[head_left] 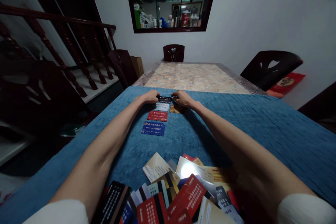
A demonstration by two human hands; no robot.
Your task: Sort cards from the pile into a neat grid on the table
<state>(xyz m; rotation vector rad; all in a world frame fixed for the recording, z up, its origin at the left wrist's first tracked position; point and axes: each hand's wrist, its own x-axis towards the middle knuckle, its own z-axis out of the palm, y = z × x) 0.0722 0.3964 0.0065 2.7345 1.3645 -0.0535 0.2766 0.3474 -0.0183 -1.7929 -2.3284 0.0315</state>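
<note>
Black card (pixel 164 99): lies flat at the far end of a column of cards on the blue cloth (pixel 262 126), near the cloth's far edge; both arms stretched out to it. Left hand (pixel 151 96) at the card's left end, fingertips curled against it; right hand (pixel 183 98) at its right end, likewise; the card sits between the two hands, held by its short edges (whether lifted off the cloth or resting on it, cannot tell at this distance). Fingers of both hands bent, not spread.

Column, far to near: black card; pale card (pixel 162 106) just below it; red card (pixel 157 116); blue card (pixel 153 128), set slightly apart from the red one and tilted a little. An orange-brown card (pixel 175 109) lies beside the pale card, partly under the right wrist.

Near edge of view: loose heap of cards (pixel 181 192), overlapping, mixed red, black, cream and white, lying between the forearms.

Beyond the cloth: patterned tabletop (pixel 194 77) bare; dark chair (pixel 173 53) at the far end, another chair (pixel 270 68) at right; wall cabinet (pixel 170 1) with bottles above.
</note>
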